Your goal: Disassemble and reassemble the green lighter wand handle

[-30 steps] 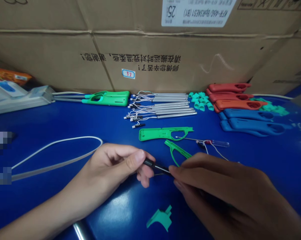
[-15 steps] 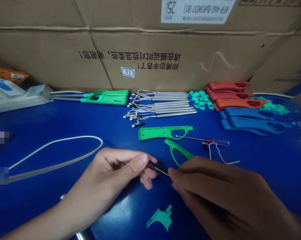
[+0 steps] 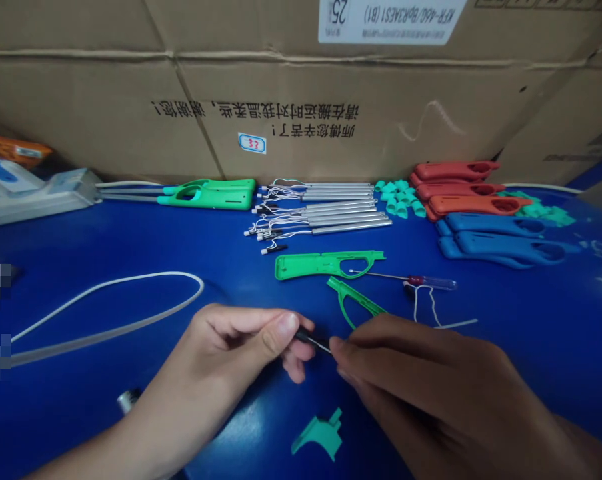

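My left hand (image 3: 241, 347) pinches one end of a small black part (image 3: 308, 339) between thumb and forefinger. My right hand (image 3: 421, 380) pinches its other end, fingertips almost meeting the left ones. Just beyond the hands lie a green trigger piece (image 3: 353, 303) and a green lighter half-shell (image 3: 325, 264) on the blue table (image 3: 105, 240). A thin white wire (image 3: 433, 313) runs out from under my right hand toward a small screwdriver (image 3: 421, 281) with a clear handle.
A teal plastic piece (image 3: 321, 433) lies near the front edge. Further back lie an assembled green lighter (image 3: 208, 194), several metal tubes with wires (image 3: 331, 213), teal caps (image 3: 401, 200), red shells (image 3: 461, 190) and blue shells (image 3: 501, 243). A white cable loop (image 3: 131, 293) lies at left. Cardboard boxes (image 3: 301, 100) wall the back.
Both hands have edged slightly left and closer together on the black part. The white wire near the screwdriver has shifted. A small metal piece now shows beside my left forearm.
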{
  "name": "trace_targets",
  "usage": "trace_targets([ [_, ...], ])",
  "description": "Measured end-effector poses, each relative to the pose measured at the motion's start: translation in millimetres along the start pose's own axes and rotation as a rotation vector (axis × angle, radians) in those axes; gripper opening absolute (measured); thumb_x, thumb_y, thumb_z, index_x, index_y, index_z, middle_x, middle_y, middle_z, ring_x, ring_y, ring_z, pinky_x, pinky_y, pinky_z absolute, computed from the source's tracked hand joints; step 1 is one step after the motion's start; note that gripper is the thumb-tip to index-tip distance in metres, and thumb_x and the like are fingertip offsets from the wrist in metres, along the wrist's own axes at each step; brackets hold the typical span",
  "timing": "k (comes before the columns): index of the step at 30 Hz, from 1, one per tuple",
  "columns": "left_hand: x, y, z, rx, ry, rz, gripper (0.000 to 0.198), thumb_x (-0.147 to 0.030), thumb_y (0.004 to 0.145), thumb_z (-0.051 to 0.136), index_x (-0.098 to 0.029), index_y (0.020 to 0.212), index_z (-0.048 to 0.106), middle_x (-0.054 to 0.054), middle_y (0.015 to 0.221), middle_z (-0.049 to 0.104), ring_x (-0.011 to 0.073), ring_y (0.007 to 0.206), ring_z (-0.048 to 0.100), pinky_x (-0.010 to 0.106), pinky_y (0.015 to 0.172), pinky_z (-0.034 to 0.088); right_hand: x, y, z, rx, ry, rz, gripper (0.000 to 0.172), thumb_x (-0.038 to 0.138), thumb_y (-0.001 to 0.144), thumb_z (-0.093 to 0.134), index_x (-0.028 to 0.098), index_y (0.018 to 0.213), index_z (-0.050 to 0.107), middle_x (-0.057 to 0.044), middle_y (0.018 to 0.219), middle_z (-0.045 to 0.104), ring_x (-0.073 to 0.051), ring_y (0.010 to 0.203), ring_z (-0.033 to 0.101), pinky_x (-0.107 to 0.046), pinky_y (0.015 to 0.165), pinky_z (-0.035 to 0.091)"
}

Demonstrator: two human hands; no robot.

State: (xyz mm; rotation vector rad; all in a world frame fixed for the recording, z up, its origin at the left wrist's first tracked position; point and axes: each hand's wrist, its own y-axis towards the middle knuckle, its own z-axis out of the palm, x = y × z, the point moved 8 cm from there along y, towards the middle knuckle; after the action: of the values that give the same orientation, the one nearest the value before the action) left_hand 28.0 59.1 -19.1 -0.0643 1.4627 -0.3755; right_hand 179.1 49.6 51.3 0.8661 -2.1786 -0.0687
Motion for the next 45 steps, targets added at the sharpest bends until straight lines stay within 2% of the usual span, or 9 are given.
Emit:
trace_targets([
  [8, -19.2, 0.8, 2.4, 0.030, 0.135, 0.067, 0.027, -0.044, 0.087, 0.069, -0.020, 0.089, 0.079, 0.003, 0.068, 0.075, 0.0128, 0.061, 0.068, 0.018, 0.056, 0.054, -2.4, 0.5, -4.5, 0.023, 0.023, -0.032, 0.023, 0.007, 0.092, 0.052, 0.018, 0.093, 0.072, -0.003, 0.083, 0.067, -0.010, 0.072, 0.067, -0.016, 0.065, 0.054],
  [10, -32.5, -0.3, 2.1, 0.036, 0.303, 0.187, 0.022, -0.039, 0.087, 0.068, -0.020, 0.093, 0.078, 0.003, 0.070, 0.076, 0.0147, 0.062, 0.070, 0.020, 0.056, 0.055, -1.4, 2.5, -6.0, 0.046, 0.009, -0.072, 0.021, 0.006, 0.091, 0.054, 0.018, 0.093, 0.071, -0.002, 0.081, 0.066, -0.011, 0.075, 0.067, -0.016, 0.068, 0.055],
  [14, -58.3, -12.3, 9.1, 0.056, 0.722, 0.588, 0.014, -0.024, 0.090, 0.066, -0.023, 0.104, 0.071, 0.001, 0.088, 0.076, 0.0130, 0.072, 0.071, 0.018, 0.062, 0.055, 2.8, 0.7, -8.8, 0.023, -0.038, -0.117, 0.020, 0.010, 0.092, 0.054, 0.018, 0.092, 0.072, -0.003, 0.084, 0.069, -0.012, 0.073, 0.068, -0.018, 0.066, 0.055],
  [18, -56.5, -22.7, 20.4, 0.155, 0.988, 0.796, 0.010, -0.018, 0.097, 0.055, -0.017, 0.104, 0.063, 0.004, 0.092, 0.071, 0.0140, 0.082, 0.067, 0.021, 0.071, 0.052, 5.7, -6.0, -6.5, -0.012, -0.116, -0.095, 0.025, 0.010, 0.093, 0.050, 0.019, 0.089, 0.073, -0.004, 0.090, 0.072, -0.013, 0.070, 0.068, -0.022, 0.065, 0.055],
  [22, -52.5, -25.0, 23.1, 0.213, 0.967, 0.809, 0.008, -0.014, 0.097, 0.053, -0.015, 0.097, 0.061, 0.002, 0.079, 0.066, 0.0130, 0.070, 0.060, 0.023, 0.061, 0.046, 8.3, -5.1, -1.3, 0.045, -0.125, -0.091, 0.032, 0.011, 0.095, 0.045, 0.021, 0.091, 0.074, -0.003, 0.087, 0.072, -0.013, 0.067, 0.068, -0.022, 0.060, 0.054],
  [26, -44.7, -22.9, 26.5, 0.323, 0.936, 0.716, 0.013, -0.013, 0.096, 0.051, -0.014, 0.091, 0.063, 0.003, 0.075, 0.062, 0.0137, 0.067, 0.055, 0.025, 0.060, 0.042, 6.7, -4.1, -0.1, 0.077, -0.083, -0.074, 0.034, 0.005, 0.093, 0.044, 0.021, 0.091, 0.074, -0.003, 0.085, 0.072, -0.013, 0.068, 0.067, -0.022, 0.061, 0.053],
  [29, -38.6, -21.8, 27.7, 0.378, 0.926, 0.652, 0.018, -0.013, 0.096, 0.050, -0.014, 0.084, 0.063, 0.004, 0.072, 0.059, 0.0147, 0.068, 0.054, 0.027, 0.061, 0.042, 3.4, -6.4, 8.7, 0.193, -0.030, -0.054, 0.027, 0.002, 0.088, 0.052, 0.019, 0.089, 0.073, -0.002, 0.085, 0.070, -0.011, 0.068, 0.066, -0.020, 0.061, 0.052],
  [35, -38.5, -25.4, 29.0, 0.369, 0.885, 0.686, 0.015, -0.010, 0.094, 0.050, -0.015, 0.088, 0.063, 0.004, 0.072, 0.061, 0.0152, 0.067, 0.055, 0.027, 0.061, 0.042, 0.4, -5.4, 11.6, 0.235, -0.010, -0.088, 0.027, 0.002, 0.088, 0.053, 0.018, 0.099, 0.071, -0.002, 0.086, 0.069, -0.009, 0.069, 0.064, -0.015, 0.060, 0.050],
  [45, -37.7, -29.0, 31.9, 0.356, 0.936, 0.737, 0.018, -0.007, 0.094, 0.049, -0.015, 0.086, 0.063, 0.004, 0.072, 0.062, 0.0153, 0.068, 0.057, 0.027, 0.068, 0.047, 3.8, -5.3, 14.7, 0.282, 0.023, -0.153, 0.025, 0.008, 0.095, 0.047, 0.017, 0.092, 0.071, -0.003, 0.083, 0.068, -0.010, 0.068, 0.063, -0.017, 0.062, 0.051],
])
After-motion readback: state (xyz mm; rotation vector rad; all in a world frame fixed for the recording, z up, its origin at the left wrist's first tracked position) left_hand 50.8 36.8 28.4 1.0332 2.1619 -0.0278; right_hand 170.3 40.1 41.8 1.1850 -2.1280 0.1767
